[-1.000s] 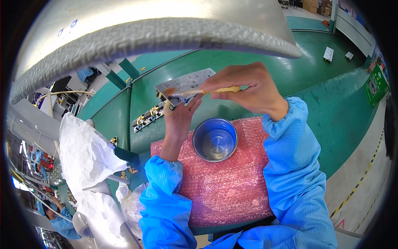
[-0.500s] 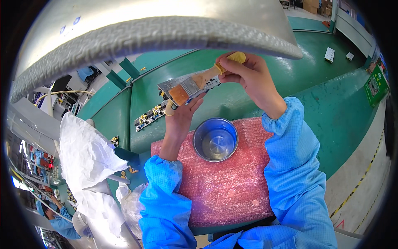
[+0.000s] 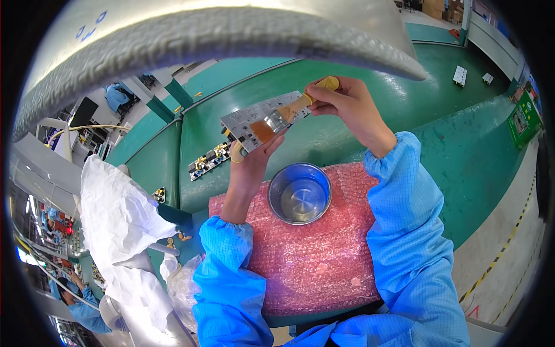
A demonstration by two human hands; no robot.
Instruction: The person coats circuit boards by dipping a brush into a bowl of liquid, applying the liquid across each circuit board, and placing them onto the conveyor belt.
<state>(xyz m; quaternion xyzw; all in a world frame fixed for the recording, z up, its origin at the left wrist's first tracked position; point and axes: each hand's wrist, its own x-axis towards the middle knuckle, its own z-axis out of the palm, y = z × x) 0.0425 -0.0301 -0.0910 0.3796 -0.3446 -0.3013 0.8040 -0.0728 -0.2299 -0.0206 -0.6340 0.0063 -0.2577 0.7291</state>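
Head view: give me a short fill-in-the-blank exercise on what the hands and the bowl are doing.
1. The right hand holds a ____ with its bristles on the circuit board.
2. The left hand holds the board from ____.
3. The steel bowl sits on pink ____ wrap.
4. The person's sleeves are ____ in colour.

Missing words: brush; below; bubble; blue
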